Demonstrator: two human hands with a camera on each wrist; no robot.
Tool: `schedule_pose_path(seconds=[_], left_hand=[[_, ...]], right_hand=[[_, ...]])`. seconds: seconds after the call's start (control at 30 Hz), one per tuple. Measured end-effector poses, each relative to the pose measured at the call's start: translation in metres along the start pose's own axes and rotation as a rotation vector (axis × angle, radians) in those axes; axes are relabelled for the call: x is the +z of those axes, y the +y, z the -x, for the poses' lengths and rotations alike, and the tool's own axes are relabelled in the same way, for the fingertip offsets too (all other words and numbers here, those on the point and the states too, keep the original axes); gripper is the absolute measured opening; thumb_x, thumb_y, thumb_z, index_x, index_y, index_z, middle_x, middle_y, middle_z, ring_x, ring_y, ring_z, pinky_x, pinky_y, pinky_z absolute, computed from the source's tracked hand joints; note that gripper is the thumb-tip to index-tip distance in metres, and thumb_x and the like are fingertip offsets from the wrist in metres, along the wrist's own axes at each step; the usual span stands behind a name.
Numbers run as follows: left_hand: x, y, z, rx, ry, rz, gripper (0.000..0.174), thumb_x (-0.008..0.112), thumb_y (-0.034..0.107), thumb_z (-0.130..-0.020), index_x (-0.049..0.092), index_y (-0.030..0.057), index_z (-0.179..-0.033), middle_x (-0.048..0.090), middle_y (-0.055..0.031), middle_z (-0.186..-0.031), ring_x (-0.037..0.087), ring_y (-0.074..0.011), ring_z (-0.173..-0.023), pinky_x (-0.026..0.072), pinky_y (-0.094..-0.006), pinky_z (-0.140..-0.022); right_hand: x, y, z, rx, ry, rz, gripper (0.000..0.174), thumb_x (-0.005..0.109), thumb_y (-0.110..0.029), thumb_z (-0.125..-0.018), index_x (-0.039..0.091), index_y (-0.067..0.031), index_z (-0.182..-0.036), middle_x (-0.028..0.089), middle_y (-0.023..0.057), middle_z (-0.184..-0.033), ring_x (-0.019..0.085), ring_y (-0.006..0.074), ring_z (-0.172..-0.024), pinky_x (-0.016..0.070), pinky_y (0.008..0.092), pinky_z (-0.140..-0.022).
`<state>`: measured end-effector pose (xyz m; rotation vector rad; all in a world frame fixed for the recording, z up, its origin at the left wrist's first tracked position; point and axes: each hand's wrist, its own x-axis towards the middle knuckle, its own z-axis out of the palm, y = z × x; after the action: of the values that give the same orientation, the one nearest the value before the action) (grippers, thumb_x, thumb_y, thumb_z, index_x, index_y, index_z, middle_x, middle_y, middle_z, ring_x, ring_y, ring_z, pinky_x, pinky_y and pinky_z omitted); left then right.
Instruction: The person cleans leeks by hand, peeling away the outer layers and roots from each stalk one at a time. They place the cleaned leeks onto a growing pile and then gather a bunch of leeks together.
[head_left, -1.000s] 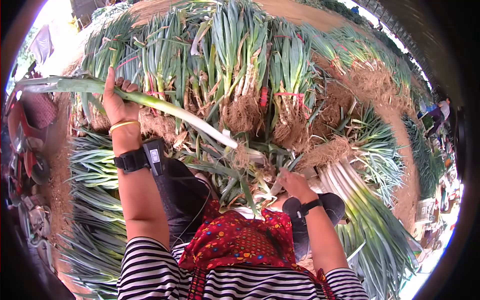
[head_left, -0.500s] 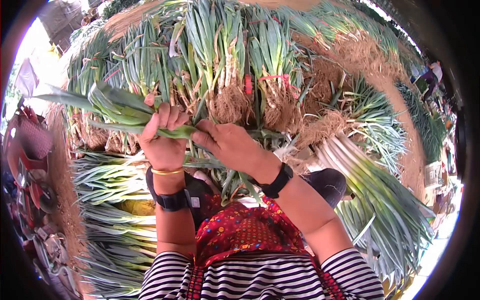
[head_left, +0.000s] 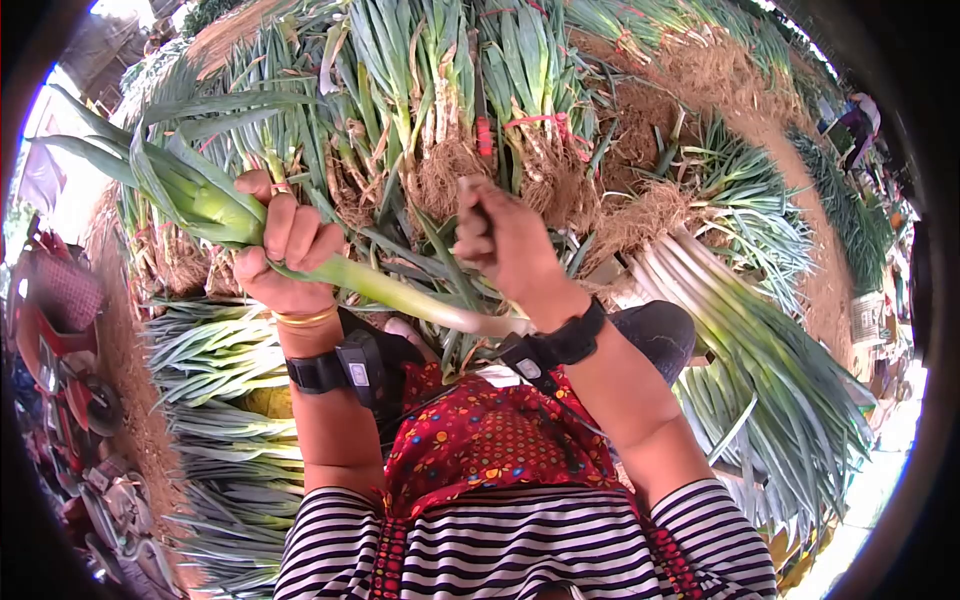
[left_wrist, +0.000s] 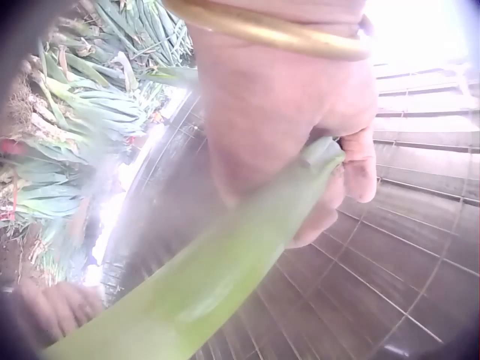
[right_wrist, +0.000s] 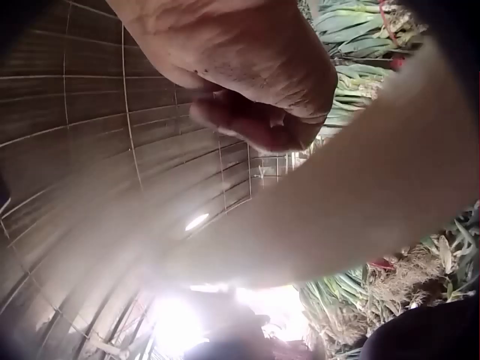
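My left hand [head_left: 290, 245] grips one long leek [head_left: 400, 293] around its green part, with its leaves spreading to the upper left and its pale end slanting down behind my right wrist. The left wrist view shows the hand [left_wrist: 281, 124] curled over the green stalk [left_wrist: 202, 289]. My right hand [head_left: 510, 245] is raised above the pale stalk, apart from the left hand, with its fingers curled in. Seen from the right wrist, the hand [right_wrist: 247, 67] shows nothing clear inside its curled fingers, and a blurred pale stalk [right_wrist: 360, 195] crosses below it.
Tied leek bundles with roots [head_left: 450, 175] stand ahead. Trimmed white-stemmed leeks [head_left: 720, 340] lie at the right, and more leeks [head_left: 225, 350] are stacked at the left. Loose leaves lie between the knees. A red vehicle [head_left: 65, 320] stands at the far left.
My right hand rose from near the lap to the leek beside my left hand, then moved right, off it. The left hand came inward and down, then slightly left, still gripping the leek.
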<state>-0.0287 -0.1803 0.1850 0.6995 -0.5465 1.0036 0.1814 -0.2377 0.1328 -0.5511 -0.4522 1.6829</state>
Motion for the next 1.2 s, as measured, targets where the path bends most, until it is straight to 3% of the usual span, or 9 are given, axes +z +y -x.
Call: schedule_pose_path(seconds=[0.17, 0.27, 0.5, 0.83, 0.9, 0.97, 1.03, 1.1, 1.2], left_hand=[[0.003, 0.018, -0.002, 0.075, 0.113, 0.001, 0.046, 0.059, -0.002, -0.073, 0.042, 0.0070, -0.115, 0.035, 0.0032, -0.063, 0.037, -0.0079, -0.054, 0.0366, -0.0207, -0.051], [0.001, 0.025, -0.003, 0.133, 0.159, -0.022, 0.043, 0.055, -0.003, -0.075, 0.042, 0.0024, -0.115, 0.032, 0.0029, -0.064, 0.035, -0.0078, -0.055, 0.0351, -0.0199, -0.052], [-0.002, 0.034, -0.007, 0.164, 0.139, -0.013, 0.037, 0.056, -0.002, -0.078, 0.043, -0.0001, -0.113, 0.032, 0.0026, -0.066, 0.035, -0.0078, -0.058, 0.0332, -0.0207, -0.054], [-0.012, 0.076, -0.015, 0.322, 0.426, -0.063, 0.026, 0.054, -0.001, -0.080, 0.049, -0.0061, -0.105, 0.035, 0.0002, -0.066, 0.036, -0.0106, -0.060, 0.0331, -0.0233, -0.057], [-0.013, 0.085, -0.019, 0.325, 0.465, -0.104, 0.022, 0.054, 0.000, -0.081, 0.049, -0.0050, -0.102, 0.037, 0.0000, -0.066, 0.036, -0.0109, -0.061, 0.0337, -0.0238, -0.057], [-0.017, 0.090, -0.029, 0.244, 0.471, -0.235, 0.018, 0.050, 0.002, -0.085, 0.049, -0.0046, -0.102, 0.036, -0.0003, -0.066, 0.036, -0.0112, -0.061, 0.0332, -0.0245, -0.057], [-0.019, 0.082, -0.058, 0.157, 0.403, -0.229, 0.017, 0.046, 0.004, -0.088, 0.049, -0.0039, -0.103, 0.034, -0.0005, -0.067, 0.034, -0.0117, -0.061, 0.0327, -0.0251, -0.058], [-0.012, 0.061, -0.092, 0.175, 0.484, -0.496, 0.016, 0.047, 0.005, -0.089, 0.049, -0.0028, -0.104, 0.035, -0.0007, -0.069, 0.034, -0.0118, -0.062, 0.0340, -0.0253, -0.059], [0.005, -0.001, -0.161, 0.077, 0.482, -0.852, 0.022, 0.050, 0.001, -0.087, 0.047, -0.0001, -0.109, 0.033, 0.0012, -0.070, 0.034, -0.0106, -0.063, 0.0333, -0.0245, -0.059]], right_hand=[[-0.045, -0.024, 0.011, -0.114, -0.091, -0.114, 0.014, 0.050, -0.019, -0.092, 0.051, -0.0074, -0.086, 0.052, 0.0015, -0.071, 0.051, 0.0106, -0.060, 0.0422, 0.0241, -0.055], [-0.040, -0.019, 0.023, -0.436, 0.127, 1.156, 0.021, 0.056, -0.014, -0.089, 0.053, -0.0029, -0.106, 0.055, 0.0046, -0.086, 0.054, 0.0131, -0.076, 0.0457, 0.0271, -0.072], [-0.026, -0.004, 0.070, -0.027, -0.243, 1.287, 0.033, 0.060, -0.020, -0.086, 0.054, -0.0041, -0.115, 0.061, 0.0080, -0.086, 0.058, 0.0155, -0.076, 0.0462, 0.0295, -0.072], [-0.067, -0.021, 0.082, -0.504, 0.572, 0.922, 0.020, 0.050, -0.013, -0.092, 0.059, -0.0043, -0.107, 0.065, 0.0091, -0.084, 0.064, 0.0150, -0.066, 0.0495, 0.0261, -0.062], [-0.111, -0.026, 0.083, -0.443, 0.545, 1.017, 0.023, 0.055, -0.018, -0.088, 0.059, -0.0060, -0.108, 0.065, 0.0127, -0.089, 0.066, 0.0219, -0.074, 0.0509, 0.0320, -0.067], [-0.122, -0.023, 0.100, -0.669, 0.415, 2.300, 0.023, 0.058, -0.020, -0.083, 0.061, -0.0087, -0.102, 0.067, 0.0145, -0.087, 0.065, 0.0293, -0.081, 0.0509, 0.0387, -0.074], [-0.120, -0.048, 0.118, -0.569, 0.335, 2.268, 0.030, 0.061, -0.025, -0.078, 0.061, -0.0113, -0.104, 0.066, 0.0125, -0.080, 0.065, 0.0297, -0.081, 0.0493, 0.0438, -0.075], [-0.080, -0.089, 0.137, 0.137, 0.474, 2.127, 0.023, 0.063, -0.023, -0.078, 0.065, -0.0142, -0.099, 0.067, 0.0091, -0.084, 0.063, 0.0285, -0.081, 0.0494, 0.0414, -0.072], [-0.057, -0.145, 0.187, -0.377, 0.656, 2.213, 0.012, 0.064, -0.018, -0.079, 0.067, -0.0106, -0.088, 0.066, 0.0086, -0.082, 0.064, 0.0261, -0.069, 0.0499, 0.0333, -0.059]])
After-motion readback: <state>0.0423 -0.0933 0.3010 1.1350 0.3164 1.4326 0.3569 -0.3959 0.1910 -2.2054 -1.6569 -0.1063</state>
